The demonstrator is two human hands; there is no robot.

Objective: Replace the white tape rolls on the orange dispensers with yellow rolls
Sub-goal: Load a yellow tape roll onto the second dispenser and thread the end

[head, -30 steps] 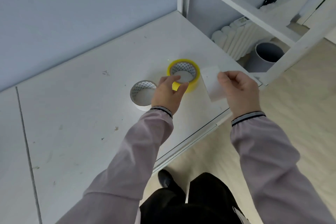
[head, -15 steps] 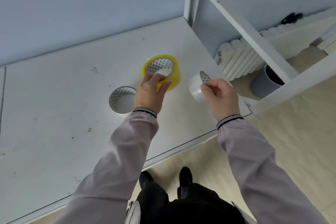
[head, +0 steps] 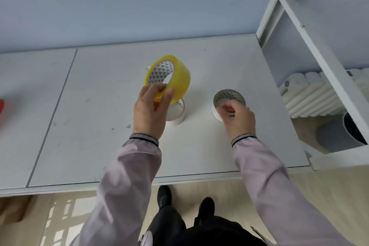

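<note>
Fingers (head: 166,96) of the left hand (head: 149,112) clamp a glossy, tilted yellow roll (head: 167,78); right-hand fingers (head: 224,108) part loosely.

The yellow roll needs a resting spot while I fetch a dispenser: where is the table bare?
Bare: the wide stretch left of the left hand, out to the panel seam, and the front strip between the sleeves. Crowded: the middle, where yellow roll, two white rolls and right hand cluster.
</note>
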